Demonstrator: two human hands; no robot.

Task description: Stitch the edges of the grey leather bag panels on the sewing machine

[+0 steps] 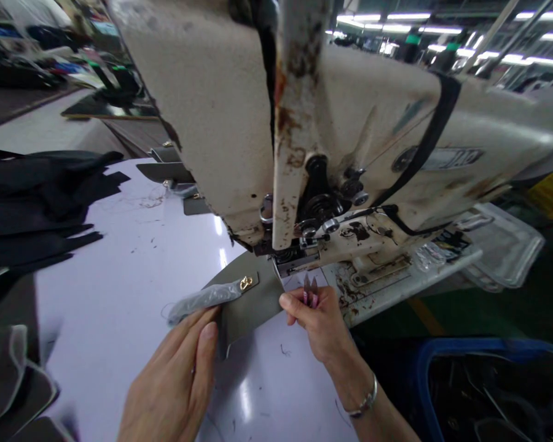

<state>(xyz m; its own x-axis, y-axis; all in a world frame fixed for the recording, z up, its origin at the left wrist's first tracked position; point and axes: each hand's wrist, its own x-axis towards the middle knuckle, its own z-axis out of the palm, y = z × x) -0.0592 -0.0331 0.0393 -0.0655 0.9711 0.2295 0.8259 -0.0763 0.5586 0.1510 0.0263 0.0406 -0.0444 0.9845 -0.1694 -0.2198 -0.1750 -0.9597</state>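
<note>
A flat grey leather-like panel lies under the head of a sewing machine. On top of it is a strap piece wrapped in cloudy plastic, with a gold metal clasp at its end. My left hand is closed at the panel's left edge, thumb beside the fingers; the fingertips are partly hidden. In my right hand are small thread snips with pink on them, blades pointing up out of the fist. Its thumb and forefinger meet at the panel's right edge, near the presser foot.
Black fabric strips are piled at the left. More grey pieces lie at lower left, others behind the machine head. Thread scraps dot the white table. A blue bin with dark pieces stands at lower right.
</note>
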